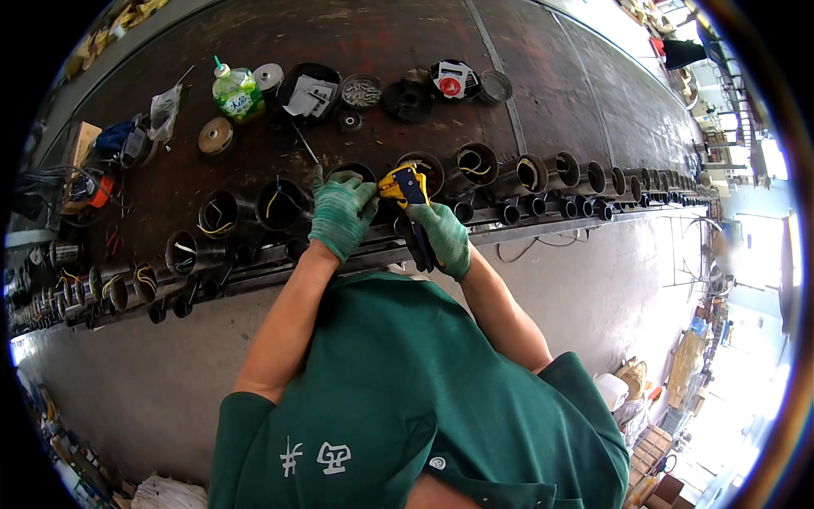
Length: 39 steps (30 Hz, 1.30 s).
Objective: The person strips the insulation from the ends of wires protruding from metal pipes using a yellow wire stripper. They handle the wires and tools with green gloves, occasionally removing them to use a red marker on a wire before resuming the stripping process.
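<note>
While the desk stretches ahead of the white-lettered green shirt, the right hand grips wire strippers over the near edge, probably light, stiff, best squeezed by the black handles. The left hand bunches beside their yellow head, hold unclear; beyond sits a labelled green bottle.

Reference: yellow tool. Right hand wraps it, left hand just left of it, forearms block the near side. Black tube row walls off both sides. Passable strip of tabletop beyond it, capped by round dishes; thin rod intrudes leftward. More room beyond-right of it, past the dishes.
</note>
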Available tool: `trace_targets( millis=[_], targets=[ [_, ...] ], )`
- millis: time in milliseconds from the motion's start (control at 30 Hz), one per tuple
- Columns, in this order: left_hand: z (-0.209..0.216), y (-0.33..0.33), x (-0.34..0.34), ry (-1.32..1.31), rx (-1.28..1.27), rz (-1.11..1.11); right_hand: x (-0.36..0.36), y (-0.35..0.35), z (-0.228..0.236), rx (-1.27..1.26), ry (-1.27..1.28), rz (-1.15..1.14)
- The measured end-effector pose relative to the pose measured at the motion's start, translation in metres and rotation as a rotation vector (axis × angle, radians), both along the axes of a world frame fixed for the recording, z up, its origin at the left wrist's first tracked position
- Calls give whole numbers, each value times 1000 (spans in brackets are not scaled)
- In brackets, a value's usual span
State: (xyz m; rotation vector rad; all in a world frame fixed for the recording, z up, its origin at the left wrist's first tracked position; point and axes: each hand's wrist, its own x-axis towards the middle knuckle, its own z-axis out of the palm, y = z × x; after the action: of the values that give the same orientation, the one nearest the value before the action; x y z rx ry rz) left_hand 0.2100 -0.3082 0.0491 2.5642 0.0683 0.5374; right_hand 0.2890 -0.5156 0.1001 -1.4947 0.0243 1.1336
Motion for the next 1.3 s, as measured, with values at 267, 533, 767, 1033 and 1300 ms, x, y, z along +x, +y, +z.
trace_targets(
  millis=[267,533,767,1033,1300],
  targets=[
    [-8,11,-5,-38,25,54,-11,-26,0,366,307,-107],
    [15,26,-4,268,22,204,-13,-40,-6,322,193,-124],
    [31,40,6,462,244,117,-15,-46,-10,332,182,-132],
    [53,36,29,772,441,-94,-18,-49,-13,346,198,-125],
    [59,38,56,923,536,-258,-16,-56,-15,299,163,-120]
  ],
)
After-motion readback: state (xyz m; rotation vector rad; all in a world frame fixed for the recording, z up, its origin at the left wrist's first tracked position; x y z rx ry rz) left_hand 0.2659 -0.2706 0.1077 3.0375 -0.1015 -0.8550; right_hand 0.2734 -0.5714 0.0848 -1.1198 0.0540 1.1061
